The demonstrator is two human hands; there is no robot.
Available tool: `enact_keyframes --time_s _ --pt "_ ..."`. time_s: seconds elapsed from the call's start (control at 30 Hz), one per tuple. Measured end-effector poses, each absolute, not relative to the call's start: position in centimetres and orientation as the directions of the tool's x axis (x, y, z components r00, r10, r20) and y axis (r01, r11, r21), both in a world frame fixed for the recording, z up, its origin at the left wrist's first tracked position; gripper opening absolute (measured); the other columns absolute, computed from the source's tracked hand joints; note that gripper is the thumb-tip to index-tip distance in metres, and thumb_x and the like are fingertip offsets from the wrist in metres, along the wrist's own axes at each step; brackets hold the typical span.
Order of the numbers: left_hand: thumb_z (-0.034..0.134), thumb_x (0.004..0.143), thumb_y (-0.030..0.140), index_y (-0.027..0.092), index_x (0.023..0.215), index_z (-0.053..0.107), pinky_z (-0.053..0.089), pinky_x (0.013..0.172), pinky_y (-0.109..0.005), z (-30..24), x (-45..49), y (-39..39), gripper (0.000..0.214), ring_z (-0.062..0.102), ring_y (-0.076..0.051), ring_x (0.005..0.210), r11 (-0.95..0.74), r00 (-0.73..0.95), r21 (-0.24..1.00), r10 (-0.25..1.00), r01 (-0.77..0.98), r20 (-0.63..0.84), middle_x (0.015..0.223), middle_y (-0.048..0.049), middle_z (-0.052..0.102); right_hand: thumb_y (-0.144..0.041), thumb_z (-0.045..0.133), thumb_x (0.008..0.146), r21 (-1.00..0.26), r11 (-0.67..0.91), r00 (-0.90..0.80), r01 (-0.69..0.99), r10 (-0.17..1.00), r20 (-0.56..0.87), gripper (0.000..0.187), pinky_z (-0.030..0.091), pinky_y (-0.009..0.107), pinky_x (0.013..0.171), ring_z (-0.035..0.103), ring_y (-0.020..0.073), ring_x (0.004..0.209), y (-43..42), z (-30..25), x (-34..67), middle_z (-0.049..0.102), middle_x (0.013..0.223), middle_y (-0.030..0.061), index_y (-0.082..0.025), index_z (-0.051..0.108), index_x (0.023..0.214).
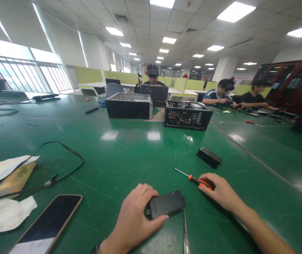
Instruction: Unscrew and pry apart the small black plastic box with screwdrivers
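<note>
My left hand [137, 215] is closed around one end of a small black rectangular plastic case [168, 204], thumb on the near side and fingers on the far side. The case lies low over the green table. A thin pair of metal tweezers [185, 234] points at its near right corner. To the right, my right hand [219, 192] has thumb and fingers closed on the handle of an orange and black screwdriver [195, 180], whose shaft points to the far left. Beyond that hand rests a second, similar black case [209, 157].
A phone [49, 224], white tissue [10, 213], paper packet [21, 174] and looped black cord [80, 155] lie at left. Two open metal computer cases [129, 108] stand ahead. Another screwdriver [251, 122] lies far right. Several people [218, 93] sit across the table [129, 151].
</note>
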State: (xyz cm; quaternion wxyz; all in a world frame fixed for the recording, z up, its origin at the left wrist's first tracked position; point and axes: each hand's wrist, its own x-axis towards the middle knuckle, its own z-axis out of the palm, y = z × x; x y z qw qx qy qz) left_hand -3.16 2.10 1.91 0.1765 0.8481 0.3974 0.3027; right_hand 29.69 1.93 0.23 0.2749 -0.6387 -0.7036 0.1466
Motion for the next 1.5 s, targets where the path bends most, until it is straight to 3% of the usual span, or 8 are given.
enact_keyframes --time_s 0.33,0.5,0.6,0.73,0.93,1.1,1.37,1.5 --pt "0.069 0.072 0.023 0.021 0.097 0.060 0.050 0.077 -0.037 2.1 -3.5 1.9 0.027 0.059 -0.024 0.086 -0.630 0.517 0.572 0.770 0.525 0.374 0.094 -0.0051 0.062 -0.038 0.073 0.071 -0.552 0.097 -0.069 0.828 0.995 0.071 0.042 0.047 0.043 0.090 0.061 0.0273 0.098 0.8 1.2 30.3 0.067 0.105 0.0077 -0.023 0.066 0.110" --pt "0.070 0.072 0.026 0.021 0.094 0.058 0.049 0.074 -0.035 1.9 -3.5 2.0 0.025 0.058 -0.023 0.083 -0.622 0.508 0.563 0.778 0.544 0.369 0.090 -0.0036 0.060 -0.037 0.076 0.069 -0.601 0.108 -0.064 0.792 0.993 0.094 0.041 0.046 0.043 0.090 0.060 0.0275 0.097 0.8 1.3 29.9 0.068 0.104 0.0072 -0.024 0.069 0.107" --pt "0.071 0.071 0.027 0.021 0.092 0.055 0.048 0.071 -0.033 2.0 -3.6 2.0 0.026 0.057 -0.022 0.081 -0.614 0.502 0.563 0.785 0.553 0.363 0.088 -0.0027 0.059 -0.037 0.078 0.067 -0.655 0.111 -0.044 0.747 0.992 0.118 0.030 0.047 0.040 0.081 0.060 0.0255 0.085 0.9 1.2 29.8 0.069 0.092 0.0054 -0.022 0.073 0.092" --pt "0.073 0.070 0.026 0.021 0.092 0.055 0.047 0.071 -0.033 1.8 -3.7 2.1 0.029 0.057 -0.022 0.081 -0.610 0.504 0.585 0.786 0.535 0.359 0.088 -0.0024 0.057 -0.042 0.073 0.075 -0.775 0.121 0.019 0.620 0.986 0.168 0.024 0.046 0.032 0.062 0.057 0.0190 0.064 0.8 1.4 29.7 0.066 0.074 0.0021 -0.021 0.073 0.087" --pt "0.073 0.071 0.024 0.020 0.092 0.056 0.045 0.071 -0.033 1.6 -3.7 2.1 0.027 0.056 -0.022 0.082 -0.607 0.492 0.620 0.785 0.497 0.375 0.088 -0.0024 0.057 -0.048 0.051 0.090 -0.924 0.232 0.167 0.305 0.942 0.292 0.032 0.046 0.032 0.052 0.053 0.0174 0.056 -0.3 2.1 28.7 0.056 0.064 0.0016 -0.019 0.065 0.093" --pt "0.075 0.068 0.023 0.020 0.090 0.057 0.044 0.071 -0.032 1.5 -3.5 2.0 0.029 0.056 -0.022 0.082 -0.595 0.470 0.620 0.798 0.512 0.378 0.087 -0.0019 0.057 -0.042 0.067 0.082 -0.970 0.242 0.190 0.001 0.953 0.238 0.024 0.043 0.028 0.049 0.052 0.0153 0.054 -1.0 2.0 27.5 0.057 0.065 0.0012 -0.019 0.069 0.090" --pt "0.075 0.068 0.023 0.020 0.087 0.057 0.043 0.068 -0.031 1.6 -3.5 2.0 0.026 0.055 -0.021 0.079 -0.596 0.476 0.622 0.796 0.508 0.374 0.084 -0.0014 0.056 -0.041 0.070 0.081 -0.976 0.194 0.176 -0.100 0.969 0.174 0.024 0.044 0.025 0.049 0.053 0.0132 0.054 -1.0 1.8 26.8 0.059 0.065 0.0001 -0.019 0.072 0.091" --pt "0.075 0.068 0.024 0.020 0.088 0.057 0.043 0.069 -0.031 1.5 -3.5 2.0 0.027 0.055 -0.021 0.080 -0.600 0.477 0.620 0.793 0.505 0.379 0.085 -0.0016 0.056 -0.040 0.073 0.079 -0.978 0.201 0.182 -0.060 0.965 0.188 0.024 0.044 0.025 0.049 0.053 0.0130 0.054 -1.1 2.2 26.8 0.060 0.066 0.0005 -0.019 0.073 0.089"
